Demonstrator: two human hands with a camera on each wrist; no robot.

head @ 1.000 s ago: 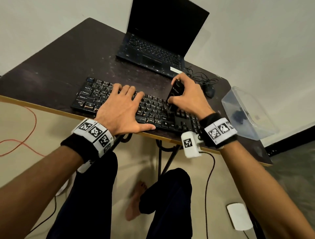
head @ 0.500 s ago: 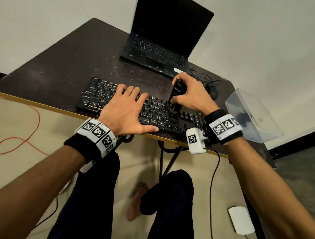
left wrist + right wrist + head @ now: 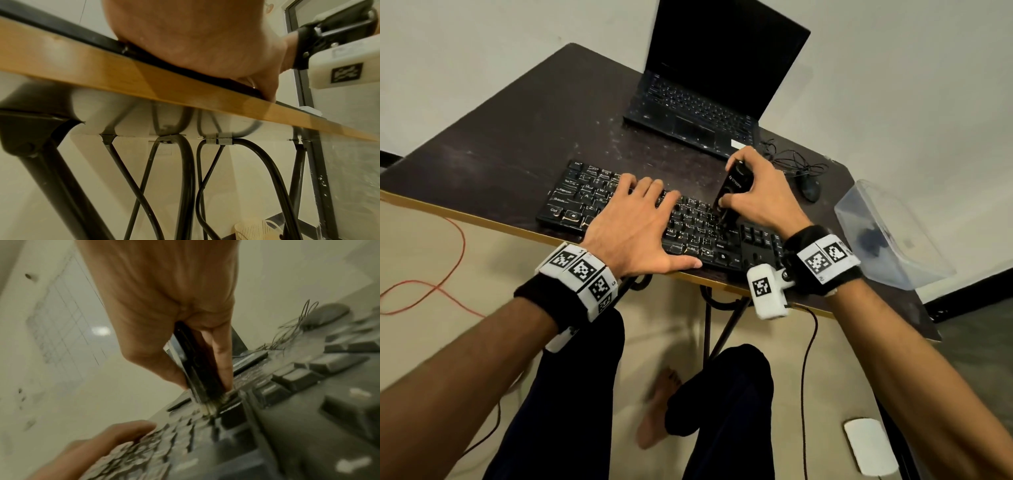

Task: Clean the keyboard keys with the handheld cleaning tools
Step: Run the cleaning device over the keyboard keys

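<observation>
**Brushing under way near the keyboard's right-centre keys**

Head view: the keyboard (image 3: 654, 219) lies along the near edge of the dark desk (image 3: 500, 147), in front of an open laptop (image 3: 709, 102). The left hand (image 3: 633, 226) lies flat on the middle keys, its fingers (image 3: 650, 190) straight and spread, thumb along the near edge; it presses the board down and grips nothing. The right hand (image 3: 760, 195) is wrapped round a black cleaning tool (image 3: 732, 192), held steeply with its lower end down on the keys just left of the separate right-hand key block. A mouse (image 3: 810, 190) with a tangled cable sits beyond that hand, and a clear plastic box (image 3: 890, 236) stands at the desk's right end. I judge the work is mid-course: the tool is in contact with 1 spot only, and nothing shows which keys are already clean.

Left wrist view: the camera looks up from below the desk edge (image 3: 185, 87). The heel of the left hand and its thumb (image 3: 265, 87) rest at the keyboard's near edge; the other digits are hidden.

Right wrist view: the picture is blurred. The thumb and fingers (image 3: 221, 356) pinch the tool (image 3: 197, 366) from both sides, and pale bristles (image 3: 213, 404) at its tip sit in a gap between keys. Pale specks show around that gap, so dirt seems to remain there. The far-left keys and the right block look unvisited at present, though that is my guess.
</observation>
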